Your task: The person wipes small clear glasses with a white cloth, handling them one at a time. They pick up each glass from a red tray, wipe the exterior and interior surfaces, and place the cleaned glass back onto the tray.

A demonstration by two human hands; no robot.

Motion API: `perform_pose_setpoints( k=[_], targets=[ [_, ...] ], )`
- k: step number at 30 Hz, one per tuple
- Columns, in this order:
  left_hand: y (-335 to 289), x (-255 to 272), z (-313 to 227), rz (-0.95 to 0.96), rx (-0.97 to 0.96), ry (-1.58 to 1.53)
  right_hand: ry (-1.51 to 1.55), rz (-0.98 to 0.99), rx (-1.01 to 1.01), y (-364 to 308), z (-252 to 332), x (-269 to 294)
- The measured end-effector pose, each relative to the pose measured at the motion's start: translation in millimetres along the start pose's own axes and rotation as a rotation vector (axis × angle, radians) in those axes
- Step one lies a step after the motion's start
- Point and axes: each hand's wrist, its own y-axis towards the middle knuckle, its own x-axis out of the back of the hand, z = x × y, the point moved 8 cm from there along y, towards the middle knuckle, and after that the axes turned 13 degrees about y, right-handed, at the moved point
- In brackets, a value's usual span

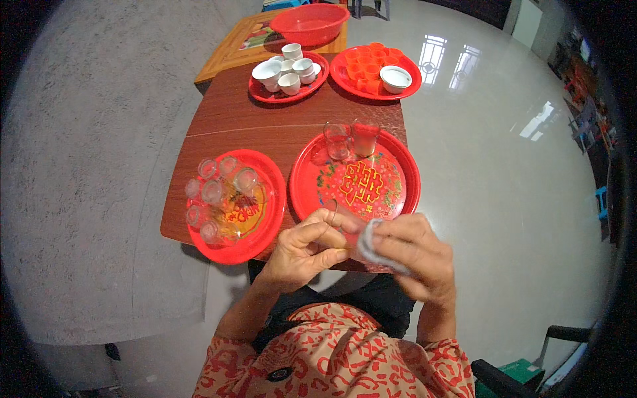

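Observation:
A clear drinking glass (344,216) is gripped by my left hand (298,257), its fingers wrapped round it near the table's front edge. My right hand (418,255) is closed on a whitish-grey cloth (369,247), bunched against the glass's end; motion blurs this hand somewhat. Just beyond my hands lies a round red tray (298,174) with a printed pattern. Two clear glasses stand at its far side, the left one (337,142) beside the right one (365,138). To the left, another red tray (277,205) carries several small clear glasses (212,191).
Farther back on the brown table (229,126), a red tray (262,98) bears white cups and bowls (289,83). Beside it, another tray (413,78) holds orange-red cups (371,60) and a white bowl (396,78). A red basin (310,25) stands at the far end.

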Motion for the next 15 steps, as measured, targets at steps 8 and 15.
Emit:
perform_pose_setpoints(
  k=[8,15],
  targets=[
    [-3.4,-0.1,-5.6,0.006,0.024,-0.041,-0.070,-0.025,-0.035,-8.8,-8.1,-3.5],
    [-3.9,1.2,-3.3,0.000,-0.013,-0.015,-0.012,-0.029,-0.108,-12.5,-21.7,-2.0]
  ],
)
